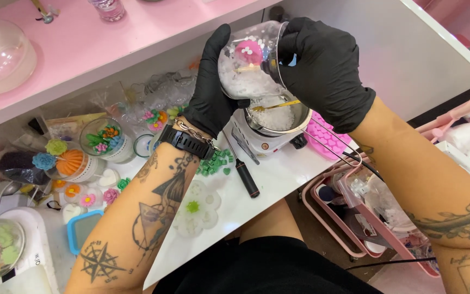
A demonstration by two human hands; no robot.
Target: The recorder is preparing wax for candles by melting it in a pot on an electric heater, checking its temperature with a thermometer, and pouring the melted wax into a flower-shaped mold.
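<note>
1. Sitting at a white worktable (pixel 278 179) under a pink shelf (pixel 137 32); table is crowded on my left side, barer in the middle.
2. Pink wire cart (pixel 349 239) stands at my right, below the table edge, with bags and small supplies in it.
3. My left hand (pixel 213 81), black glove, watch and chain bracelet at the wrist, is wrapped around the outer side of a clear glass jar (pixel 251 65), fingers curled on it, thumb up along the glass.
4. My right hand (pixel 327 65), also black-gloved, is closed over the jar's rim side; a gold spoon (pixel 273 105) pokes out below it, but I can't tell how the fingers hold it.
5. Jar is tilted, mouth angled down to the right, held in the air just above the pot. Inside: white wax flakes (pixel 243 81) and a pink flower-shaped piece (pixel 249 51).
6. Metal melting pot (pixel 278 117) sits on a small white hot plate (pixel 257 142) right under the jar; pot holds white flakes too, spoon tip over them.
7. Pink silicone mold (pixel 325 136) lies just right of the hot plate.
8. White flower-shaped candle with green center (pixel 197 209) lies near my left forearm.
9. Jar candles with coloured flower toppings (pixel 104 139) cluster at the left, well apart from the pot.
10. Black-handled tool (pixel 246 177) lies in front of the hot plate.
11. Small green wax bits (pixel 218 162) are scattered beside my left wrist.
</note>
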